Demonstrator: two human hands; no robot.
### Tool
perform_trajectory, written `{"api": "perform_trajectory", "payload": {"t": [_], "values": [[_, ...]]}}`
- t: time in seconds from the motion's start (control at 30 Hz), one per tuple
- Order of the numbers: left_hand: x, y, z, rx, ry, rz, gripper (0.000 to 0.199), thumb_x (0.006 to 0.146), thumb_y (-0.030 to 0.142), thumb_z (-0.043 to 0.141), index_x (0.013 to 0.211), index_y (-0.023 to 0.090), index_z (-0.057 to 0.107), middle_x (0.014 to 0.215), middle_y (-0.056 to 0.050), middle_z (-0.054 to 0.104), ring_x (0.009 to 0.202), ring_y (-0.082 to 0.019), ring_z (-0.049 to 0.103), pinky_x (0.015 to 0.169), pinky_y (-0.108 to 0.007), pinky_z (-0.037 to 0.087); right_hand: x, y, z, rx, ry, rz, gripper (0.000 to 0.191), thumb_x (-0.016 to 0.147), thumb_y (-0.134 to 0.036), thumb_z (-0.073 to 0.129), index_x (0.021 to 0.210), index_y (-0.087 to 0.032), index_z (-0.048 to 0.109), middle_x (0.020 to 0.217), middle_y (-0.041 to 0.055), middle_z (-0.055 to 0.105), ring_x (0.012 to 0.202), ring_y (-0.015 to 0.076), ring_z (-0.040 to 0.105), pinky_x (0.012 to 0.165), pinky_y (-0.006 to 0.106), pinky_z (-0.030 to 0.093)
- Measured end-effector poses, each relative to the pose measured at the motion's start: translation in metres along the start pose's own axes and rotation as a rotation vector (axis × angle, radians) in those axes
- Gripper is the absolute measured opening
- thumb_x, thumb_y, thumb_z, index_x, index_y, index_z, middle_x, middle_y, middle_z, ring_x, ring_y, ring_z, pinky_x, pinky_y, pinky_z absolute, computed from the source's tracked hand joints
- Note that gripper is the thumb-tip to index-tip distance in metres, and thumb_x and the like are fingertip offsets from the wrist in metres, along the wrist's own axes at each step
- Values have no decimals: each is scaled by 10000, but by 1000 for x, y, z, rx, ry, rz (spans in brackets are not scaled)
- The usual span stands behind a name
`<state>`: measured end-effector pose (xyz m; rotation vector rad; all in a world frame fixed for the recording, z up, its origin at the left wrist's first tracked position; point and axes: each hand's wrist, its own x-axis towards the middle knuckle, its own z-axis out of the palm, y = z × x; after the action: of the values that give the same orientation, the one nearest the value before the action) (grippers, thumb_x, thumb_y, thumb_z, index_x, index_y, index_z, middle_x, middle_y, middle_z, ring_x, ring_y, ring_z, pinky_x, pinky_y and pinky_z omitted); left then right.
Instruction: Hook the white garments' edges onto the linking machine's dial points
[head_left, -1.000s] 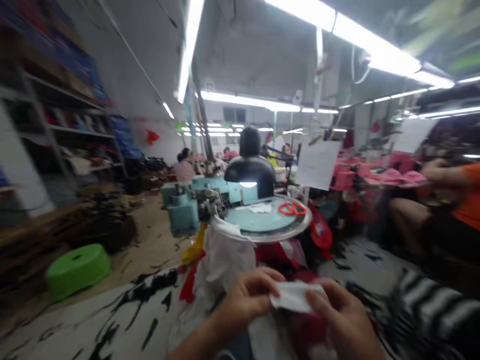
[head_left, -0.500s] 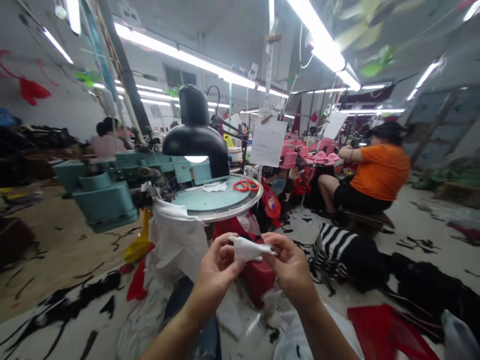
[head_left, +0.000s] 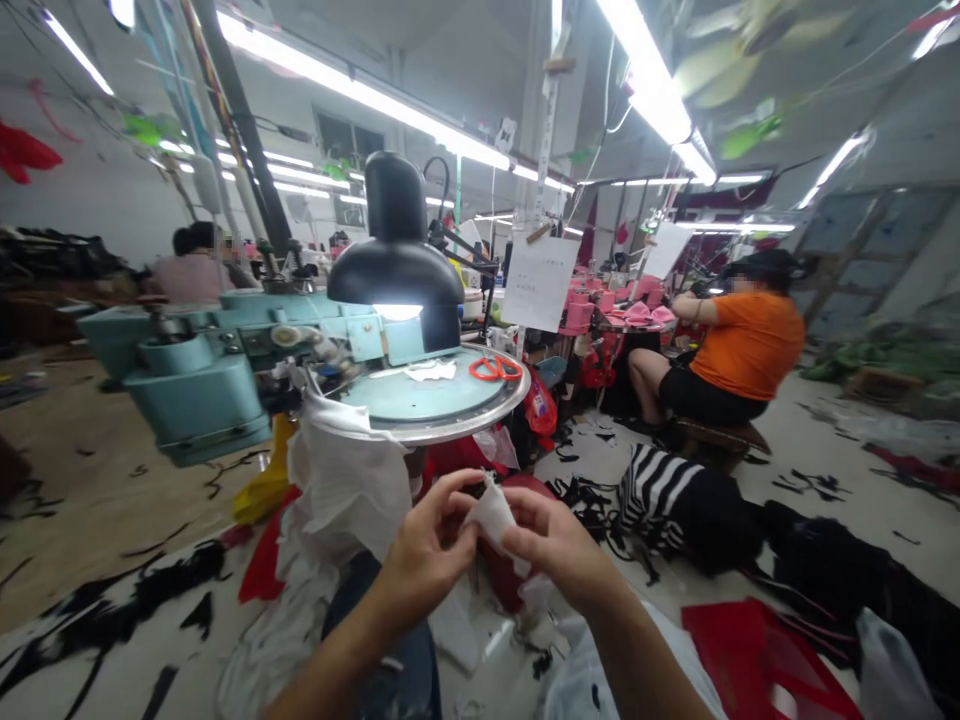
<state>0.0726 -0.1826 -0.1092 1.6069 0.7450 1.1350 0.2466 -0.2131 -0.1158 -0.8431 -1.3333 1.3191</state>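
Note:
Between both hands, in front of the round machine table, is a small white piece of fabric (head_left: 493, 515). My left hand (head_left: 431, 540) pinches its left side between thumb and fingers. On the other side my right hand (head_left: 551, 540) grips it, its fingertips partly hidden behind the cloth. Beyond them stands a turquoise sewing machine (head_left: 195, 395) with a round plate (head_left: 397, 405). A white scrap (head_left: 431, 371) and red-handled scissors (head_left: 495, 369) lie on that plate. White cloth (head_left: 349, 475) hangs down from its left front edge.
A black lamp (head_left: 397, 265) shines over the plate. Beside it hangs a paper sheet (head_left: 538, 283). A co-worker in an orange shirt (head_left: 750, 340) sits at the right. Black-and-white striped fabric (head_left: 660, 500), red cloth (head_left: 750, 650) and dark scraps litter the floor.
My hands have come closer together, and the white fabric has turned from stretched sideways to more upright and bunched. The view has shifted slightly.

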Motion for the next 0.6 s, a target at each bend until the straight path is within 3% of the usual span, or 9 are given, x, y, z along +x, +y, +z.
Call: {"api": "perform_trajectory", "payload": {"t": [0.07,0.13,0.2,0.23,0.3,0.37,0.43,0.5,0.6], "values": [[6,2,-6,36,5,9,388,806,200,688,1188,173,623,807,-25,666,731,-159,617,678,-235,477,2,-3,0,-124,82,-6,278,725,-414,780,824,-170,691,704,-4,636,660,152,590,646,267,472],[8,0,-6,-27,153,12,374,765,229,744,1122,178,643,840,-19,654,759,-145,602,694,-223,472,3,-2,0,-239,232,-85,155,727,-286,754,738,-179,642,675,-26,596,611,125,527,589,241,421],[4,-5,0,-213,305,-91,363,754,360,789,1029,166,651,865,-28,645,768,-135,592,681,-211,471,3,2,2,-348,386,-219,88,727,-177,702,737,-199,617,724,-22,602,655,135,532,617,248,421],[0,-9,5,-340,303,-189,415,758,467,781,995,152,652,864,-40,642,747,-132,584,652,-210,470,4,6,3,-421,443,-309,93,728,-131,669,736,-207,614,754,-12,611,693,147,549,646,259,434],[-6,-13,16,-576,146,-388,540,759,620,732,956,122,661,833,-56,634,687,-123,564,594,-213,465,4,14,6,-583,488,-500,151,735,-70,615,737,-220,628,802,12,625,763,174,582,701,287,464],[-7,-14,23,-688,39,-476,543,715,577,797,964,110,672,846,-63,648,707,-129,588,621,-221,496,3,16,8,-726,427,-632,219,741,-41,591,803,-236,668,876,37,645,851,202,610,783,327,499],[-3,-10,24,-672,135,-465,527,619,436,902,984,130,675,870,-45,672,758,-143,624,683,-229,532,-4,4,5,-774,346,-640,294,751,-73,641,973,-259,696,1034,66,657,990,233,623,886,370,518],[5,-7,19,-591,270,-471,607,517,386,950,1005,155,672,896,-34,696,774,-168,646,681,-248,558,-24,-25,-3,-633,370,-628,369,792,-214,718,1146,-298,659,1193,81,631,1131,263,605,980,412,507],[18,-10,14,-486,344,-542,687,376,352,982,962,175,669,890,-20,713,702,-175,642,547,-234,544,-77,-81,-21,-368,697,-713,392,884,-569,604,1228,-381,605,1172,68,658,1068,291,649,954,492,527]]}}
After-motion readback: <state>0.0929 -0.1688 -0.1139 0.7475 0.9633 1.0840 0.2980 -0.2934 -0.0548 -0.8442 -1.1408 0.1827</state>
